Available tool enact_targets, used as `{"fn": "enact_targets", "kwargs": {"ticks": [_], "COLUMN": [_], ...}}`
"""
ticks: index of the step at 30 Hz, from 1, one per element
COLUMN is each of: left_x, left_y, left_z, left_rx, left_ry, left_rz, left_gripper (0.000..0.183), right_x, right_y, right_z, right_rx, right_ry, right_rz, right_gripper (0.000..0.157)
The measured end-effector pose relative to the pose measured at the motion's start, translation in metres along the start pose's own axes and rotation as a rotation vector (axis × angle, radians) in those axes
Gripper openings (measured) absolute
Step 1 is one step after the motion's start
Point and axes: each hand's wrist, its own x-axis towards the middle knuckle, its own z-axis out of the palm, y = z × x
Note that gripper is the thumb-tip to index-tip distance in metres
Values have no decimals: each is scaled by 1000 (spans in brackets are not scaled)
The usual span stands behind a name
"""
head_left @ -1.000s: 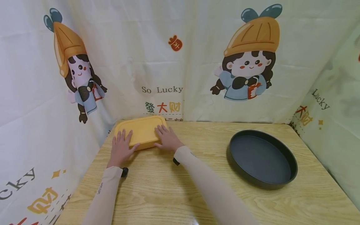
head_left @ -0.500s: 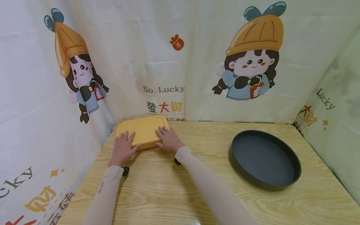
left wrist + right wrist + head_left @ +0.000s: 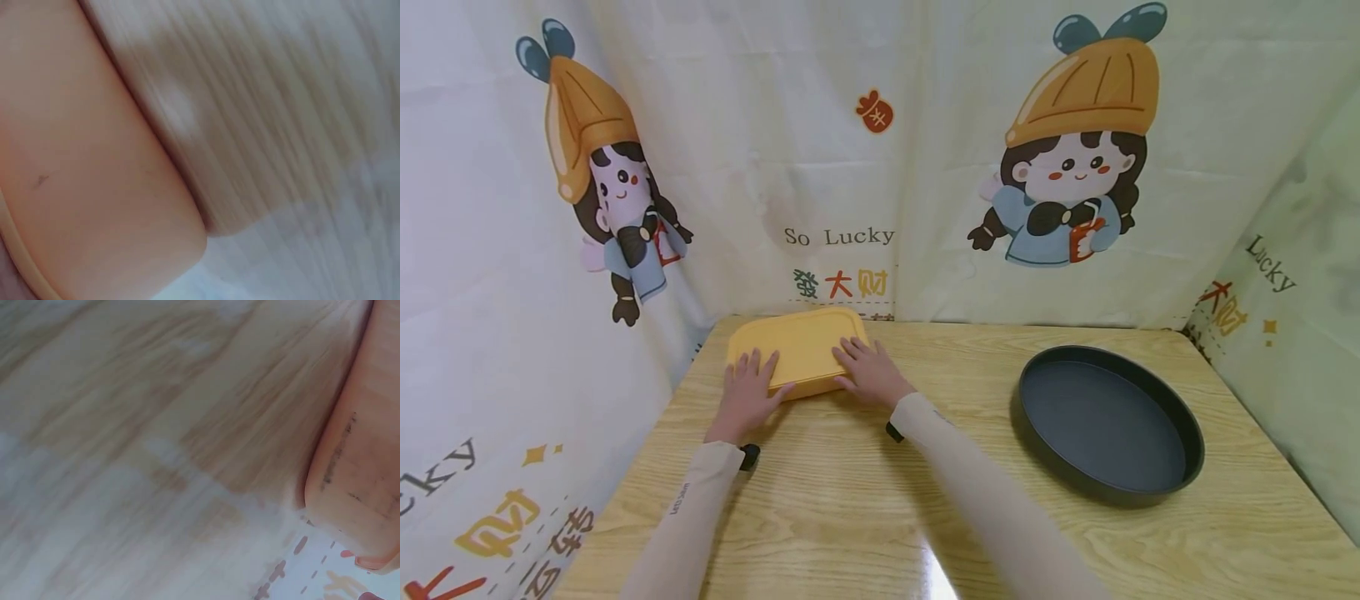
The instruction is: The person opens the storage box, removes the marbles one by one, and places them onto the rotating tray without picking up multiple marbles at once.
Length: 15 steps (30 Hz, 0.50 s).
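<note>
A yellow lidded box [image 3: 808, 340] sits at the back left of the wooden table. My left hand [image 3: 748, 398] rests on its front left corner, fingers spread over the lid and thumb along the front edge. On the front right corner lies my right hand [image 3: 874, 374], its fingers likewise stretched over the lid. Close up, the left wrist view has the smooth side wall of the box [image 3: 106, 150]. Dark scuffs mark the box wall [image 3: 359, 456] in the right wrist view. Neither wrist view shows much of a hand.
A round, dark, shallow pan [image 3: 1108, 421] stands on the right part of the wooden table [image 3: 835, 517]. Cloth curtains [image 3: 925, 183] printed with cartoon figures hang behind the table and along both sides.
The box has slid a little to the right along the table, both hands moving with it and staying on the lid. The head view has shifted slightly. The pan stays put.
</note>
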Motion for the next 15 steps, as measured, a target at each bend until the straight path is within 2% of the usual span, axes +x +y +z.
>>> {"fn": "enact_targets", "kwargs": {"ticks": [15], "left_x": [-1], "left_y": [34], "left_z": [10], "left_rx": [-31], "left_ry": [-15], "left_rz": [70], "left_gripper": [72], "right_x": [-38], "right_y": [25], "right_z": [-4], "right_rx": [9], "right_ry": [31], "right_rz": [-11], "right_gripper": [58]}}
